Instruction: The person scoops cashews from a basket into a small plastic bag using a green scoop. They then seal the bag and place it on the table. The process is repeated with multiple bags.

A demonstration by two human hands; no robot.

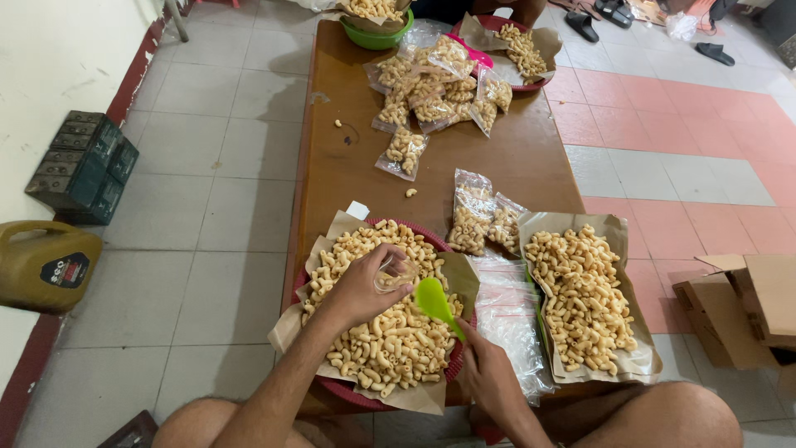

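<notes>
My left hand [362, 288] holds a small clear plastic bag [396, 272] open over a red basket [352, 390] lined with brown paper and full of curled golden snacks. My right hand [485, 371] grips a green plastic scoop [437, 304] whose bowl sits right at the bag's mouth. A stack of empty clear bags [507, 319] lies just right of the basket.
A second paper-lined tray of snacks [580, 299] sits to the right. Two filled bags [485, 220] lie ahead, with several more in a pile [435, 91] farther up the brown table [348, 166]. Another red basket [521, 50] and a green bowl [375, 35] stand at the far end. A cardboard box [746, 307] is on the floor.
</notes>
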